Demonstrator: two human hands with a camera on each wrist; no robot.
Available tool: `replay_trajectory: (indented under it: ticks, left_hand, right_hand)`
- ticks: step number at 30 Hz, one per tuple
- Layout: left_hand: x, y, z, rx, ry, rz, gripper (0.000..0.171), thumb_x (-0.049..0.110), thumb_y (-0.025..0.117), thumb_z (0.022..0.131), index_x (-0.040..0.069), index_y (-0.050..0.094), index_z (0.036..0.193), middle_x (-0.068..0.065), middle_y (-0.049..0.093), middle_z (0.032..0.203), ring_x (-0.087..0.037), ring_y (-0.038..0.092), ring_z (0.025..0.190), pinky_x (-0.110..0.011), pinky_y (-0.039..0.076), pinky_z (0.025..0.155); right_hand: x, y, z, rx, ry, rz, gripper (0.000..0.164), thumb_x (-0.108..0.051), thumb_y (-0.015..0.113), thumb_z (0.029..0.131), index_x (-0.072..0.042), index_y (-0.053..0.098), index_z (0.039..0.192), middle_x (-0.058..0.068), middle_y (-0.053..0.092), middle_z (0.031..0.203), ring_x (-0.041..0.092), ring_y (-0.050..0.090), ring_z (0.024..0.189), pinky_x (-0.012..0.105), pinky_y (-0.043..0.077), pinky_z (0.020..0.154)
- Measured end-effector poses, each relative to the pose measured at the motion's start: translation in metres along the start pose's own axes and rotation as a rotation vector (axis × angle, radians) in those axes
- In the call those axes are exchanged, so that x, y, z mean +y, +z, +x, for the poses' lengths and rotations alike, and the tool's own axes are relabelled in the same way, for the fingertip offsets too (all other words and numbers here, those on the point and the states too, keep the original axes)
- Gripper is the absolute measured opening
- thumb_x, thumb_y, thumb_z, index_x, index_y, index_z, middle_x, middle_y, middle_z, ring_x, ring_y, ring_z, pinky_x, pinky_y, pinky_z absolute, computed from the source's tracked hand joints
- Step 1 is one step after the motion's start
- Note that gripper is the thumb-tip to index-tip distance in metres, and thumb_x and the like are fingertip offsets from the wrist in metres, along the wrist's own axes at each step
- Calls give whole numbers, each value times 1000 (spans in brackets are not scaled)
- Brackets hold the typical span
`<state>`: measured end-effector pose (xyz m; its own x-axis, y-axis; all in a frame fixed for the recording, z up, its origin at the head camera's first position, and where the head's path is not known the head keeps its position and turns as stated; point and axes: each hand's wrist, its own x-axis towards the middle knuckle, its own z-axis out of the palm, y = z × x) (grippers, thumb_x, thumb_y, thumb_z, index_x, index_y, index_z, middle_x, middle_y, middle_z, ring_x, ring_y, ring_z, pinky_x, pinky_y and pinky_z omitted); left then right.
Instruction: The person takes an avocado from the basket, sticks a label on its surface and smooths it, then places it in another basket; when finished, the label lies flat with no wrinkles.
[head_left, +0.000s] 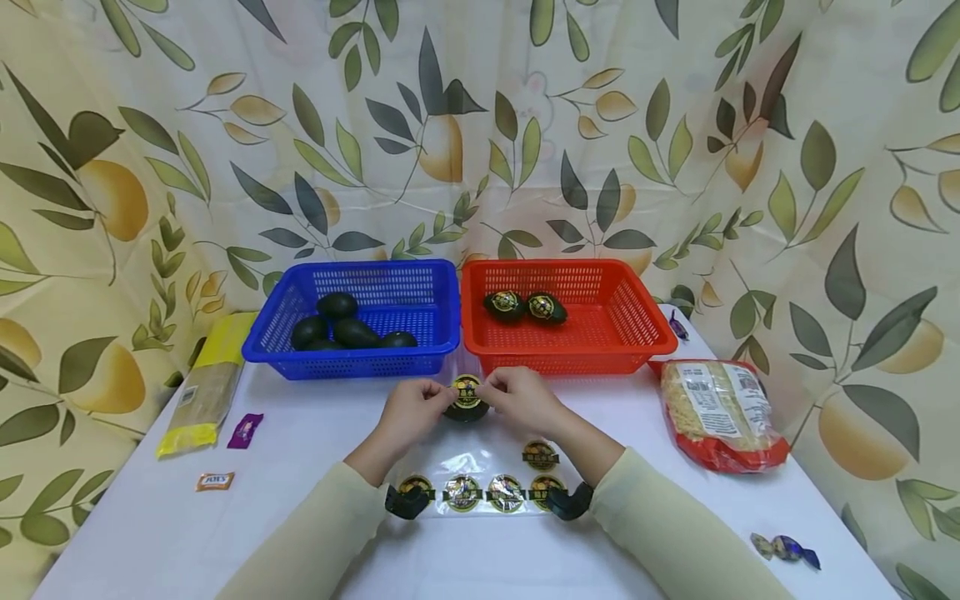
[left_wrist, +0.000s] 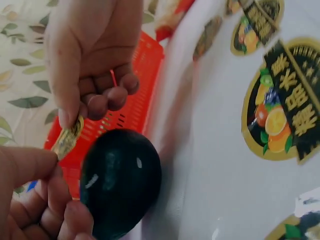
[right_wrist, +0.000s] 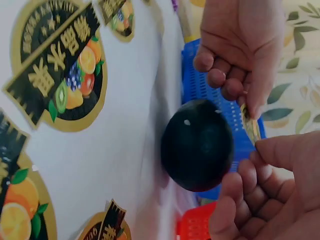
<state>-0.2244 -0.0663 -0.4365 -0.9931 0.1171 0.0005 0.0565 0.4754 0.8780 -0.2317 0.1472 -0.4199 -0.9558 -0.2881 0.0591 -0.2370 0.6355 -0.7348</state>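
Note:
A round black-and-gold fruit sticker (head_left: pixel 467 388) is stretched between both hands, seen edge-on in the left wrist view. My left hand (head_left: pixel 411 415) pinches one end between thumb and forefinger; my right hand (head_left: pixel 525 402) pinches the other end the same way. Just beneath the sticker, a dark avocado (head_left: pixel 466 413) sits on the table, its bare glossy skin showing in the right wrist view. Whether the sticker touches it, I cannot tell. Nearer to me lies a clear sticker sheet (head_left: pixel 480 454) bearing several more round stickers (left_wrist: pixel 285 100).
Several avocados lie in a blue basket (head_left: pixel 420 365) at the back left. Beside it, a red basket (head_left: pixel 570 364) holds two stickered avocados (head_left: pixel 546 307). Left are a yellow package (head_left: pixel 206 392), a purple candy (head_left: pixel 244 431) and an orange one (head_left: pixel 215 482). A noodle bag (head_left: pixel 720 408) lies right.

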Motion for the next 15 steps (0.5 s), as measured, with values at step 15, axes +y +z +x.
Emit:
replay_trajectory:
  ticks: [15]
  left_hand:
    - [-1, 2, 4, 79, 56, 225, 29, 32, 75, 95, 9, 78, 77, 3, 69, 71, -15, 57, 68, -28, 44, 57]
  right_hand:
    - [-5, 14, 10, 80, -24, -235, 25, -28, 70, 95, -20, 67, 71, -9, 62, 66, 11, 55, 65, 28, 44, 62]
